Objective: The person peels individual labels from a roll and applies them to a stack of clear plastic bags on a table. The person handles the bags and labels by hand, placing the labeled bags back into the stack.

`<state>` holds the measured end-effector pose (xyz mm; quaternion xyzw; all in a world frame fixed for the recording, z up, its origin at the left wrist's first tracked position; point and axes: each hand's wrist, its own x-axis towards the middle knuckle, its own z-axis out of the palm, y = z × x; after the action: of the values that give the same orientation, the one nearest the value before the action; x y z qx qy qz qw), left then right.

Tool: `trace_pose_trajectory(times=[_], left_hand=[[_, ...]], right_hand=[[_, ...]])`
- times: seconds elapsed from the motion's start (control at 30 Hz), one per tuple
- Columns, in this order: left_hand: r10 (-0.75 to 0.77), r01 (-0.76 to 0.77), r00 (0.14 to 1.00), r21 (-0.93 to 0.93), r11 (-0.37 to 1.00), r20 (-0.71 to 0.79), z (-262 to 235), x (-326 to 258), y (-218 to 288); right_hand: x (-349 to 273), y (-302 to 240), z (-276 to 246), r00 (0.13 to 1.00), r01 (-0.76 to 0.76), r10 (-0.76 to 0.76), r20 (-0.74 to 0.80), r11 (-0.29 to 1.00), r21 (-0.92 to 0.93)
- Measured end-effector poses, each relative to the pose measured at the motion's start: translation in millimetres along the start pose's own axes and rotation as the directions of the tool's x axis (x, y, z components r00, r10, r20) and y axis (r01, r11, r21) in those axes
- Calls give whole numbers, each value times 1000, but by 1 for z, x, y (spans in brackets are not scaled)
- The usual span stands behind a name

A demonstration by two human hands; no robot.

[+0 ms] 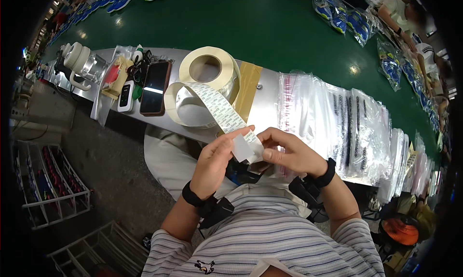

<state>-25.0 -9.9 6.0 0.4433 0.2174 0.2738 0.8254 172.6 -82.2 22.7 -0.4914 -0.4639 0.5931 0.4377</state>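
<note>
A roll of stickers (184, 67) lies on the metal worktop, and a printed backing strip (218, 103) curls from it toward me. My right hand (294, 151) pinches the strip near its loose end, thumb against fingers. My left hand (217, 156) is closed at the strip's other edge, holding a small whitish sticker (241, 149) between thumb and fingers. The sticker overlaps the strip's end; whether it is fully apart from the backing I cannot tell.
Clear plastic bags (313, 113) lie stacked on the right. A phone (155, 88), a white handheld device (126, 96) and a clear jug (89, 65) sit on the left. Beyond runs a green table (270, 36) with blue shoes (123, 0). Wire racks (58, 185) stand lower left; people work at far right.
</note>
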Motion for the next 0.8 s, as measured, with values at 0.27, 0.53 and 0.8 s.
trace_pose_trajectory(times=[0.27,0.53,0.8], left_hand=[[417,-187,908,850,493,-42,3,-24,19],[187,-153,982,558,816,-3,14,-17,-8],[70,-56,988,104,993,-138,6,2,-6]], right_hand=[[11,4,-4,983,-59,-13,-186,925,-376],[20,6,9,966,27,-49,-252,995,-94],[22,4,7,962,22,-62,-268,989,-150]])
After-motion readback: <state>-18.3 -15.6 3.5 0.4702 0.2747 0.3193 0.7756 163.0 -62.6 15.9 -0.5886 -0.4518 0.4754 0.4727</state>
